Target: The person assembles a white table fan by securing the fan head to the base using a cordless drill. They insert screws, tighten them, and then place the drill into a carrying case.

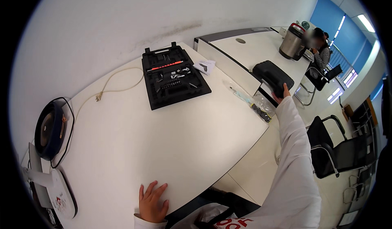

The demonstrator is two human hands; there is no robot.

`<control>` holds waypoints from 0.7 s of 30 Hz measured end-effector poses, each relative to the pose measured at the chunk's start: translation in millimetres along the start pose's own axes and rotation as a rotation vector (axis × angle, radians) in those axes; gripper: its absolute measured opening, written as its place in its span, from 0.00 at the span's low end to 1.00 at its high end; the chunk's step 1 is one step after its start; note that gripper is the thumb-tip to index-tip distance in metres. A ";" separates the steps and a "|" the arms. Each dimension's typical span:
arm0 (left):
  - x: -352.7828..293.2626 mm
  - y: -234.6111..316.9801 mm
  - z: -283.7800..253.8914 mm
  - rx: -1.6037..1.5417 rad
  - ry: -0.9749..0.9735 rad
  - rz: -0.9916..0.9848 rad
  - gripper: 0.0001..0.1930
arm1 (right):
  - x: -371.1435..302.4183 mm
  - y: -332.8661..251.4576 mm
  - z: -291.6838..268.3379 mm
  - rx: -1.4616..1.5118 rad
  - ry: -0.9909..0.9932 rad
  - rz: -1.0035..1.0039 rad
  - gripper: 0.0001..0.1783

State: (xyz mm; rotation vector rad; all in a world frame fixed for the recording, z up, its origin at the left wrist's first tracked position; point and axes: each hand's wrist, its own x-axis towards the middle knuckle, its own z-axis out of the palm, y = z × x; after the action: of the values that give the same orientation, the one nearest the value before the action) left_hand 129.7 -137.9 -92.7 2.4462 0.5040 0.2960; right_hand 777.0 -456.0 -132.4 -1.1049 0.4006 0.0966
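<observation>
My right arm reaches far out to the right, and my right hand (282, 93) grips the near edge of a closed black plastic case (272, 75). The case is by the end of the low partition, over the neighbouring desk's side; whether it rests on anything there is hard to tell. My left hand (152, 203) lies on the white table (134, 147) near its front edge, fingers spread and holding nothing. Toward the wall, an open black tool case (157, 100) shows small bits, sockets and an orange-red strip inside. A white leaflet (206, 67) lies beside it.
A yellow-and-black tool (260, 112) in clear plastic lies at the table's right edge. A pale cable (107, 82) with a plug curves across the left. Further left are a round dark device (50, 129) and a white stand (61, 194). A steel pot (291, 43), a person and chairs (322, 141) are right.
</observation>
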 end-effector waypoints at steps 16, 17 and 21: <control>5.7 -6.2 -7.2 0.015 -0.009 0.058 0.22 | -34.2 -47.7 138.5 -2.006 -0.078 -0.877 0.41; 5.1 -5.4 -7.2 0.010 -0.023 0.039 0.22 | -28.4 -39.5 145.1 -1.966 -0.138 -0.912 0.37; 13.3 -9.5 -10.3 -0.051 -0.051 0.063 0.21 | 63.3 -39.2 129.9 -1.707 -0.232 -0.889 0.34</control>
State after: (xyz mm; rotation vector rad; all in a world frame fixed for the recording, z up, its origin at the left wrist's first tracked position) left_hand 135.7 -119.8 -89.2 2.4172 0.3930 0.2681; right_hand 880.8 -366.7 -71.9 -2.8071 -0.5966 -0.2905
